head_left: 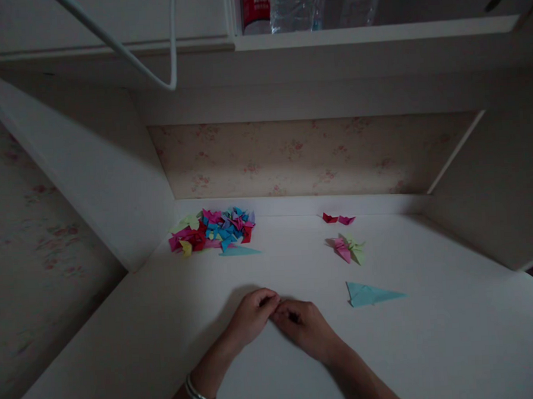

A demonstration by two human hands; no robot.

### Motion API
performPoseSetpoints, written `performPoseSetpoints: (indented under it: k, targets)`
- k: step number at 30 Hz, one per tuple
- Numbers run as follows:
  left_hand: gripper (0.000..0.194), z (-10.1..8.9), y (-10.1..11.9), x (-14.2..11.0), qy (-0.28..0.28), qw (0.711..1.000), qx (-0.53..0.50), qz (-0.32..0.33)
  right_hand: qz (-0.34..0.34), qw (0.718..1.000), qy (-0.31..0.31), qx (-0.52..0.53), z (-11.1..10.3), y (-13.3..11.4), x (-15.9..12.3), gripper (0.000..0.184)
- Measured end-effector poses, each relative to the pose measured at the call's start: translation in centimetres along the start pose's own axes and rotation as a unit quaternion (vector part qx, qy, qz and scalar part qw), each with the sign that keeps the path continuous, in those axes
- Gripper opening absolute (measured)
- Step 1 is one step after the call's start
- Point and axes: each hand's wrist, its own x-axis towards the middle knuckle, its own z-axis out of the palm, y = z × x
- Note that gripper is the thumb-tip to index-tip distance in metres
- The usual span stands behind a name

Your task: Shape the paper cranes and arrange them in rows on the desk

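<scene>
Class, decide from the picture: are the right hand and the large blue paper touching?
Apart. The head view shows bare white tabletop between the right hand and the large blue paper.

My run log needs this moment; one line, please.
left hand and right hand: fingertips together | anything held: cannot tell | right: blue folded paper | back left: colourful paper pile

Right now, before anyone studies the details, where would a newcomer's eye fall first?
Probably on the multicoloured heap of folded papers at the back left of the white desk. Next, the left hand and right hand, fingertips close together at front centre, then the pale blue pointed paper lying to their right.
</scene>
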Motion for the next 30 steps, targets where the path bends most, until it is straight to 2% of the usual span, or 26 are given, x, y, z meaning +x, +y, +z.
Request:
performPoseSetpoints:
  k: [3,5,7,9,11,15,18,21,25,28,30]
  targets:
    - [0.029,0.0,0.1,-0.1,-0.002,1.000,-0.018,-0.005,0.005,1.000,0.000,0.030,0.2,0.4,0.1,0.022]
    - [0.030,0.0,0.1,-0.1,-0.002,0.999,-0.036,-0.017,0.034,0.994,0.003,0.101,0.2,0.9,0.7,0.023]
    - [0.031,0.0,0.2,-0.1,0.006,0.998,-0.055,-0.038,0.086,0.977,0.033,0.192,-0.2,1.4,1.9,0.026]
    - [0.031,0.0,0.3,-0.1,0.022,0.995,-0.077,-0.062,0.133,0.964,0.078,0.216,-1.0,2.0,4.1,0.029]
    - [0.031,-0.1,0.4,0.0,0.032,0.991,-0.102,-0.084,0.148,0.973,0.099,0.151,-1.9,2.4,6.9,0.029]
    - [0.029,-0.4,0.2,0.2,0.024,0.985,-0.136,-0.102,0.150,0.983,0.088,0.059,-2.5,3.1,13.6,0.023]
    - [0.028,-0.5,-0.1,0.3,0.011,0.986,-0.137,-0.095,0.150,0.986,0.076,-0.013,-1.5,3.4,18.3,0.017]
    - [0.029,-0.5,-0.4,0.3,0.005,0.987,-0.125,-0.097,0.155,0.982,0.070,-0.079,0.1,3.3,21.9,0.019]
    - [0.027,-0.6,-0.5,0.5,0.004,0.989,-0.103,-0.104,0.171,0.972,0.072,-0.146,1.8,3.0,24.9,0.030]
    - [0.025,-0.7,-0.4,0.6,0.002,0.989,-0.098,-0.107,0.182,0.964,0.078,-0.177,2.6,2.8,26.0,0.040]
    - [0.023,-0.8,-0.3,0.7,0.002,0.989,-0.100,-0.111,0.184,0.962,0.076,-0.188,2.9,2.7,26.4,0.039]
